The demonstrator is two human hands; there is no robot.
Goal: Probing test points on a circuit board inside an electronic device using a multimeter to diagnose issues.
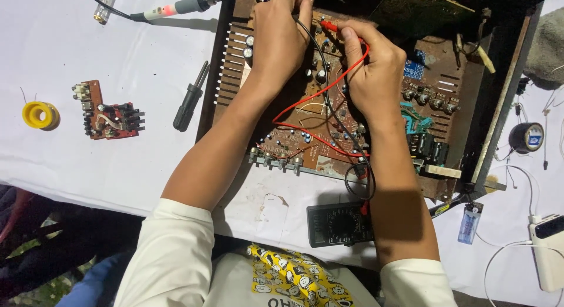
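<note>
Circuit board (317,116): one, large, brown, studded with capacitors, lying in rusty metal chassis (499,107) at table centre. One black multimeter (339,223) at 6 o'clock of board. Two hands: left hand (281,40) pinching black probe lead (314,46), right hand (371,69) gripping red probe (330,26). One small red board (106,116), one black screwdriver (189,101), one yellow tape roll (40,115) at 9 o'clock.
</note>
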